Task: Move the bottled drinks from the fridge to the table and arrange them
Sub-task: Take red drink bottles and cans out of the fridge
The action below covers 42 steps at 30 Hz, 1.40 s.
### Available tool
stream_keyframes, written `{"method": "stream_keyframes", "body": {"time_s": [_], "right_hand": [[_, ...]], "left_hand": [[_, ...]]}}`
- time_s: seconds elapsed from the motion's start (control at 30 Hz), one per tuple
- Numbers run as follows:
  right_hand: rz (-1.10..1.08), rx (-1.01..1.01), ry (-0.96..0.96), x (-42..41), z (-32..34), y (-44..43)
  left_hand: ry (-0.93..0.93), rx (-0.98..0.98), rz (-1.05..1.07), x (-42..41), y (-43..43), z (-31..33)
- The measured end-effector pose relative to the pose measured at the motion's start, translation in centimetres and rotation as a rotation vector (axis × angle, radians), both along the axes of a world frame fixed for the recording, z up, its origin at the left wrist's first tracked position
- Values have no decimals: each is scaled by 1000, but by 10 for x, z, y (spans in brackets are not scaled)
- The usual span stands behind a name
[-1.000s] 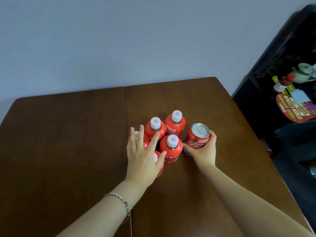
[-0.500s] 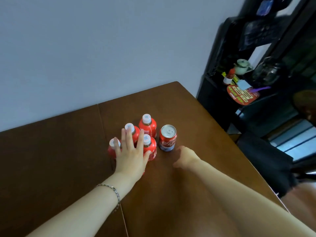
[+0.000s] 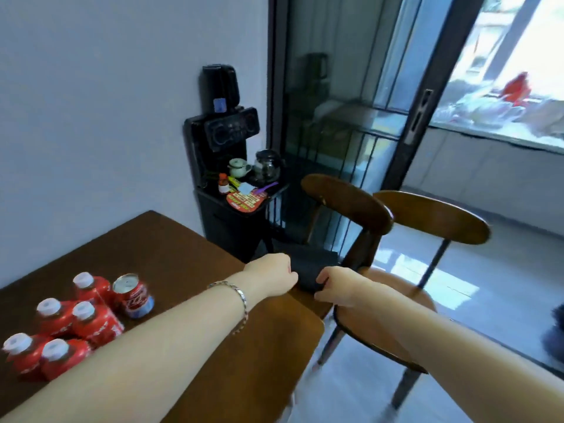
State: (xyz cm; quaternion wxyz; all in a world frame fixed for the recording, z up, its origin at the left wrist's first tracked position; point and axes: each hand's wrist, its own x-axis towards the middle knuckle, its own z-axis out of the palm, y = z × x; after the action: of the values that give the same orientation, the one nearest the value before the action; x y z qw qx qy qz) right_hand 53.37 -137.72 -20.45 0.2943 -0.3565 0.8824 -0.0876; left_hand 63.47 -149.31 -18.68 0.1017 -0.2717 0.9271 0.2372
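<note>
A second earlier your left hand lay flat on the bottle tops and your right was wrapped round the can; by this moment both had come off. Your left hand [image 3: 271,277] hung over the right edge of the table [image 3: 183,254], fingers loosely curled under and holding nothing. Your right hand [image 3: 338,288] hung just past that edge, likewise loosely curled and empty. Your view had swung right, toward the chairs [image 3: 348,206] and the glass door [image 3: 341,102]. The five red bottles [image 3: 88,322] stood bunched at the table's near left, touching one another, with the can [image 3: 131,293] just beside them (all blurred, so no label could be read). I'd judge that batch was set down and you were turning away, probably for another trip to the fridge, which wasn't in view
</note>
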Motion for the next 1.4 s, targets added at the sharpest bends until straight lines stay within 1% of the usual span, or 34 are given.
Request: {"method": "stream_keyframes", "body": {"time_s": [0.1,0.13,0.2,0.23,0.3,0.33,0.37,0.53,0.67,0.8,0.9,1.0,1.13,1.3,1.4], "right_hand": [[-81,43,50,-41,37,126],[-110,57,47,-49,46,156],[-221,74,130,-67,58,223],[-307,78,167,-76,64,278],[-420,71,184,-86,69,337],[-487,84,201,-91,75,382],[-510,84,203,-95,77,408],[-785,147,254,-104,106,583],[-990,181,260,-107,122,697],[-1190,286,320,-117,139,819],[-1355,275,341,-123,158,891],[-1527,267,383,-123,180,960],[-1702,245,448,-115,189,1043],[-1795,337,515,-113,190,1139],[-1772,410,544,-117,201,1196]], "left_hand": [[34,-8,-136,-60,101,25],[52,4,-170,-74,124,30],[96,22,-251,-106,177,39],[101,24,-319,-131,223,43],[102,30,-397,-159,275,50],[103,30,-467,-179,318,54],[107,18,-515,-191,342,56],[158,-29,-889,-251,522,80],[186,-45,-1106,-292,643,96],[219,7,-1327,-335,774,116],[247,54,-1437,-359,854,131],[270,44,-1557,-377,939,150],[359,60,-1689,-395,1047,167],[452,100,-1802,-405,1172,175],[487,138,-1824,-408,1242,179]]}}
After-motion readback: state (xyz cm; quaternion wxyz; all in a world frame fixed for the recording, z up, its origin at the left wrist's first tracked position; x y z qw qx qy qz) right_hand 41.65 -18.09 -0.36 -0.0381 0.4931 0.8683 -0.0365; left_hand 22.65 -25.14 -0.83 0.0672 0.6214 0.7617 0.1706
